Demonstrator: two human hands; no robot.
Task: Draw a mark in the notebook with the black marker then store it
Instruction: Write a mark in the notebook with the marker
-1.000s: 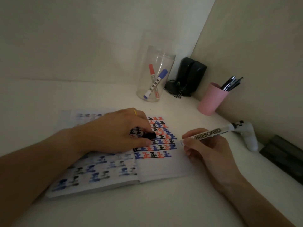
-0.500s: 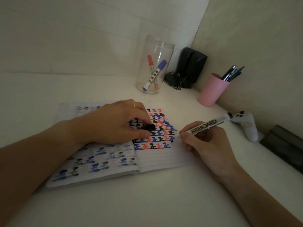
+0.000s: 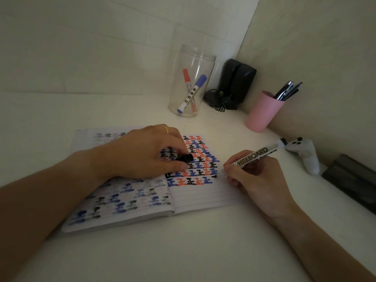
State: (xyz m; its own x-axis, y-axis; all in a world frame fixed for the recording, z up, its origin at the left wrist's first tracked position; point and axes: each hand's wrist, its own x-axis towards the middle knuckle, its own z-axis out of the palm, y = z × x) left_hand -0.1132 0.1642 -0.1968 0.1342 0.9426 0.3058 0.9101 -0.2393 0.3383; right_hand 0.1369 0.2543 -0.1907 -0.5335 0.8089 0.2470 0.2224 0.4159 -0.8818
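Observation:
An open lined notebook (image 3: 203,197) lies flat on the white desk, its right page filled with rows of black, red and blue marks. My right hand (image 3: 258,180) grips the black whiteboard marker (image 3: 254,156), uncapped, with its tip on the page at a fresh black stroke (image 3: 214,176) at the end of the lowest row. My left hand (image 3: 142,153) rests on the notebook and pinches the marker's black cap (image 3: 186,158). A clear plastic jar (image 3: 192,82) stands behind the notebook with a red and a blue marker inside.
A pink cup (image 3: 262,111) with pens stands at the right by the wall. A pair of black speakers (image 3: 236,84) with a cable fills the corner. A white game controller (image 3: 305,153) and a dark flat object (image 3: 354,180) lie along the right wall.
My right hand has moved left and down, bringing the marker tip onto the page, where a new black stroke shows. My left hand keeps holding the cap on the notebook.

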